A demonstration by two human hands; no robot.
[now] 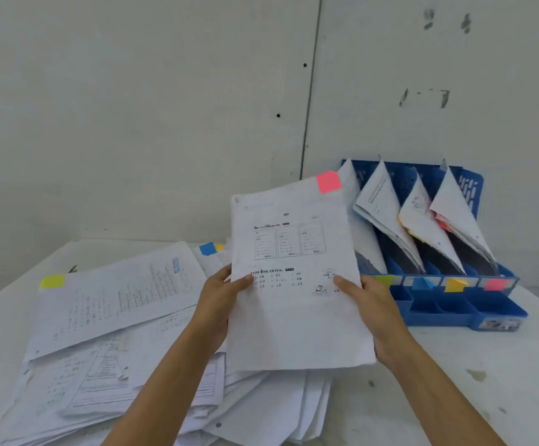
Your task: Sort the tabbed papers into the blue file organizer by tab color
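Fingers (245, 280) of left hand (220, 299) and right hand (378, 313) pinch side edges of white printed sheet (297, 320) with pink corner tab (328, 181), raised over loose paper pile (107, 365), long axis pointing away; pink-labelled slot (495, 283) of blue plastic file organizer (500, 305) lies rightward, nearer right hand.

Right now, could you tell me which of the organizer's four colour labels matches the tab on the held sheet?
The pink label, rightmost on the organizer; the tab on the held sheet is pink; the others are lime, blue and yellow.

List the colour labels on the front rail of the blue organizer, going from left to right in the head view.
yellow-green label → blue label → orange-yellow label → pink label
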